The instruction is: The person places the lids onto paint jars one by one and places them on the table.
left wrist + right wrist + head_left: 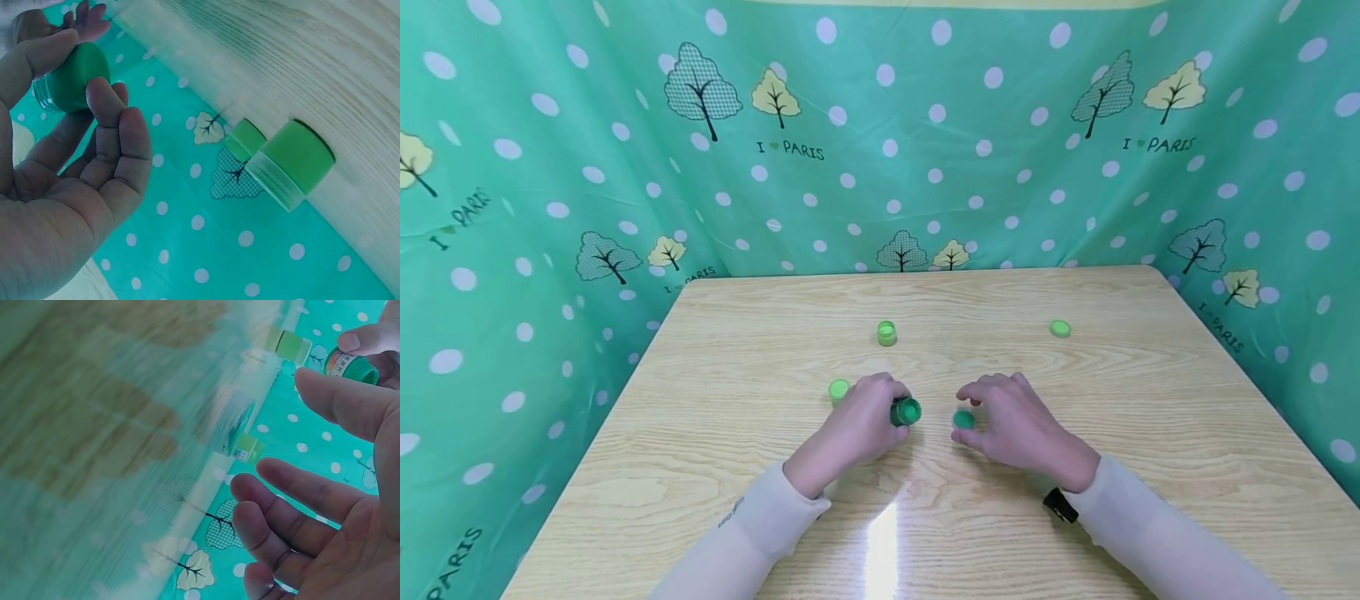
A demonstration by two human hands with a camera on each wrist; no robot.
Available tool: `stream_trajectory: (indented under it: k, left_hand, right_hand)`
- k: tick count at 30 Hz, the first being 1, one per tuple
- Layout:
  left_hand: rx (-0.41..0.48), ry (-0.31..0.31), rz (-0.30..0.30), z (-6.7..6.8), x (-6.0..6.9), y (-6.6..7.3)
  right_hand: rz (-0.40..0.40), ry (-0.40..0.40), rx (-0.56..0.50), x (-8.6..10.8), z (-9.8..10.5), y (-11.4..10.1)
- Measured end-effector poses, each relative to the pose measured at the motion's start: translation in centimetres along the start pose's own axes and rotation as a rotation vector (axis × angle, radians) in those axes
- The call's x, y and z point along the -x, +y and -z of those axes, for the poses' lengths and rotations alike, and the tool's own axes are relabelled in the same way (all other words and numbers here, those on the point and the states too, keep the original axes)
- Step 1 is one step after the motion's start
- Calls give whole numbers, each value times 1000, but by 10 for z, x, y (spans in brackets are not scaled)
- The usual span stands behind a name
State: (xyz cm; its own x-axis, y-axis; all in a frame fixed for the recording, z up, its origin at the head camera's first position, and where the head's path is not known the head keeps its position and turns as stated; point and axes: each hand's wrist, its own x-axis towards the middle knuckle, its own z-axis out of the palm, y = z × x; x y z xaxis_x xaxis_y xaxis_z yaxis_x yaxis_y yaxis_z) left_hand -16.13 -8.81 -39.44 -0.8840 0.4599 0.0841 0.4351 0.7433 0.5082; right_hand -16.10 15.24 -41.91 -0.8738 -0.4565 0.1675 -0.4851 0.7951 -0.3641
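An open green jar (906, 412) tilts in the left hand (868, 415) — teal lid (964, 419) flat nearby.

Pale sleeves (752, 528) carry dark lettering (731, 512) left and a black tab (1061, 506) right.

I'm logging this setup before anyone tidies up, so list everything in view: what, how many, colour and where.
held jar: 1, dark green, open, in the left hand
near lid: 1, green, between the right hand's thumb and fingers
lidded jar: 1, light green, beside the left hand
open jar: 1, light green, farther back
far lid: 1, light green, back right
table: 1, pale wood, under the jars
backdrop: 1 expanse, teal, patterned, behind and beside the table
black object: 1, black, at the right cuff
sleeves: 2, whitish, on the forearms
hands: 2, bare, above the table
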Motion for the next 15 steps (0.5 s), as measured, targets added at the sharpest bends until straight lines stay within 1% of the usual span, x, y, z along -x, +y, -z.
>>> stream_trajectory:
  k: [5, 15]
  left_hand:
    - [-3, 5, -9, 0, 1, 1]
    - [-25, 24, -39, -1, 4, 2]
  right_hand:
    - [-8, -7, 23, -2, -1, -1]
    - [13, -16, 57, -4, -4, -2]
